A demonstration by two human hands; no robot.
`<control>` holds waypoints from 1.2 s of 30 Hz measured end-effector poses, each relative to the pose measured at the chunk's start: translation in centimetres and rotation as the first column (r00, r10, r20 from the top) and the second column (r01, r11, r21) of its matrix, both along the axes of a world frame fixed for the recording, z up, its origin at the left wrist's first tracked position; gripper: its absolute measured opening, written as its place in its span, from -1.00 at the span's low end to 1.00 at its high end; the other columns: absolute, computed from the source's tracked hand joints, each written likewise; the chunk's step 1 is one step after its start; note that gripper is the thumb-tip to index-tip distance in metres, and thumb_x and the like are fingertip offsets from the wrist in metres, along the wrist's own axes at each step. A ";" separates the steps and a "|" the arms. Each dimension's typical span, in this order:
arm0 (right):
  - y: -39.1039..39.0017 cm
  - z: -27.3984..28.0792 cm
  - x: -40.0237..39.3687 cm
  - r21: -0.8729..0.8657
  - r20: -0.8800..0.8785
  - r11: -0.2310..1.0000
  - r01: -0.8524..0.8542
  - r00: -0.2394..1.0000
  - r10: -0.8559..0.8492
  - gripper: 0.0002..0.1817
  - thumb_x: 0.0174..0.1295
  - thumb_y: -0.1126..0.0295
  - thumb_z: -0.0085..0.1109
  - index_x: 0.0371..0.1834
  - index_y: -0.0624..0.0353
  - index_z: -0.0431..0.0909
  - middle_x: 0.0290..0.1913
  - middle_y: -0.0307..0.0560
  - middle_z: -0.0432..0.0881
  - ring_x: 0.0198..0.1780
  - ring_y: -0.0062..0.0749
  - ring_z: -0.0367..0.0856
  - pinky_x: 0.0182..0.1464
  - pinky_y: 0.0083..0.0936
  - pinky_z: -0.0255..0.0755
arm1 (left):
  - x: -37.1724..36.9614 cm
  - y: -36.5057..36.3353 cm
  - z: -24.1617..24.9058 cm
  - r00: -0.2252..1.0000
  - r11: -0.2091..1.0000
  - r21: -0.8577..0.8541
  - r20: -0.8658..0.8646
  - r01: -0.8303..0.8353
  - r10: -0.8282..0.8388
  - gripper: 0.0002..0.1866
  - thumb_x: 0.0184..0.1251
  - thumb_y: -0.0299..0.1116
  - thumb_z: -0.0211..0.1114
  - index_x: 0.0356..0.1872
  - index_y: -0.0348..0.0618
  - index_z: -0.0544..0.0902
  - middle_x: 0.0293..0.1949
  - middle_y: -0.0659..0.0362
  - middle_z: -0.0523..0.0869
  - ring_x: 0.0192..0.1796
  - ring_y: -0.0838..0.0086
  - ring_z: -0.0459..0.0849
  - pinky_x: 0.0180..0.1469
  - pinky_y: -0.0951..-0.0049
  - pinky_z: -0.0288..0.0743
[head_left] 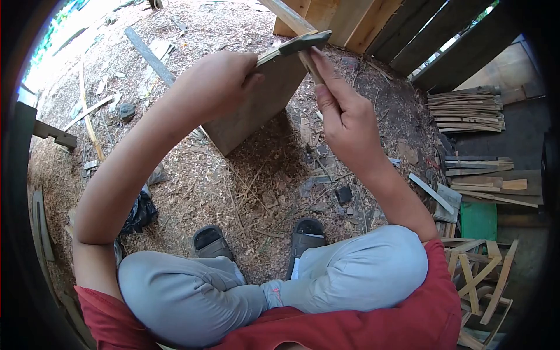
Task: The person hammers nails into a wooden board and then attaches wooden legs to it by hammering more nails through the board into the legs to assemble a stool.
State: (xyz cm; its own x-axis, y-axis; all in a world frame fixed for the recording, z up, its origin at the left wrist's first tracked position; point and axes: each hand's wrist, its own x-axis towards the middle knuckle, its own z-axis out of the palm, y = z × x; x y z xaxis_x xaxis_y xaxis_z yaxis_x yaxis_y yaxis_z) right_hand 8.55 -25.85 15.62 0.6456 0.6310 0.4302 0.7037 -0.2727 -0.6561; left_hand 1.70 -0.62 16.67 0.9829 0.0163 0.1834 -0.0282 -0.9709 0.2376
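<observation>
Ahead of me stands a wooden block (248, 111), with a dark flat blade-like tool (304, 42) at its top edge. My left hand (224, 81) is at the block's upper left, its fingers curled around a thin light strip of wood (268, 56) that reaches the dark tool. My right hand (345, 105) is closed around a narrow wooden handle (310, 67) just below the tool, with the index finger stretched along it. The undersides of the left fingers are hidden.
Wood shavings cover the ground (198, 175). A stack of thin slats (466, 111) lies at the right, above a green panel (478, 220) and crossed wooden strips (481, 274). A black bag (140, 213) sits at the left. Boards (326, 23) lean behind the block.
</observation>
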 end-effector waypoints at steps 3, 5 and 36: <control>0.2 -1.3 0.6 0.031 0.038 0.998 -0.048 0.998 0.047 -0.39 0.67 0.45 0.15 0.74 -0.16 0.47 -0.04 0.30 0.85 -0.23 0.10 0.83 -0.06 -0.22 0.68 | -0.1 0.0 0.1 1.000 1.000 -0.011 0.002 -0.005 0.005 -0.65 0.69 -0.12 0.31 -0.15 -0.28 0.64 -0.28 -0.18 0.73 -0.14 -0.18 0.75 -0.03 -0.11 0.62; 0.0 -0.9 0.0 0.066 -0.019 0.998 -0.021 1.000 0.023 -0.40 0.67 0.46 0.15 0.74 -0.13 0.47 -0.07 0.25 0.85 -0.28 -0.05 0.80 -0.10 -0.29 0.66 | -0.4 0.4 0.3 1.000 0.999 -0.035 0.012 -0.011 0.012 -0.64 0.70 -0.12 0.31 -0.15 -0.28 0.63 -0.29 -0.16 0.72 -0.15 -0.13 0.75 -0.02 -0.09 0.62; 2.3 -3.0 -2.8 -0.138 -0.160 0.989 -0.045 0.987 0.023 -0.47 0.70 0.34 0.17 0.69 0.00 0.52 -0.23 0.22 0.80 -0.41 -0.19 0.66 -0.19 -0.27 0.58 | -8.0 -0.1 -16.0 0.915 -0.496 -0.867 -0.152 0.059 0.375 -0.58 0.94 -0.11 -0.01 0.50 -0.18 0.41 0.39 -0.02 0.66 0.41 0.20 0.74 0.41 0.06 0.78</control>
State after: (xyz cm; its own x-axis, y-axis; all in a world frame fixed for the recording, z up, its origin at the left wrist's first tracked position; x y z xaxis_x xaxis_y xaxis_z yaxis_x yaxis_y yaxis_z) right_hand 5.72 -23.55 12.58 0.6752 0.7009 0.2300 0.6052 -0.3479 -0.7160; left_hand -6.34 -0.73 0.62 0.8265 0.5039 -0.2509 -0.1779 0.6568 0.7328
